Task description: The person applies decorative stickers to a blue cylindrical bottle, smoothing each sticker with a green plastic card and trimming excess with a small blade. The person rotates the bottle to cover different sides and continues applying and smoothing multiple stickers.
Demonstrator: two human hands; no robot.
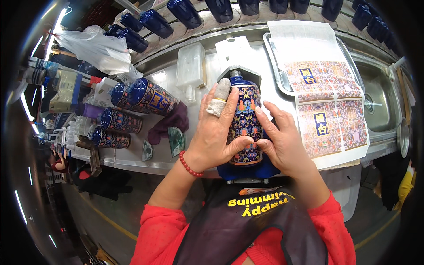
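A dark blue bottle [245, 119] covered with a colourful floral pattern lies in a cradle in front of me, its neck pointing away. My left hand [211, 128] rests along its left side, fingers stretched out and thumb across the pattern. A grey-white wrap covers one finger [219, 98] of that hand. On the right side, my right hand [282, 139] touches the bottle with spread fingertips and thumb. Blue cloth [247, 173] shows under the bottle's near end. Right of the cradle, printed floral sheets [329, 112] lie over a metal tray [282, 84].
Several patterned bottles [145, 96] lie at left near a purple cloth [170, 123] and green stone-like pieces [176, 141]. A clear plastic box [191, 66] stands behind. Plain blue bottles [184, 13] line the far conveyor [203, 27]. A metal sink [382, 101] is at right.
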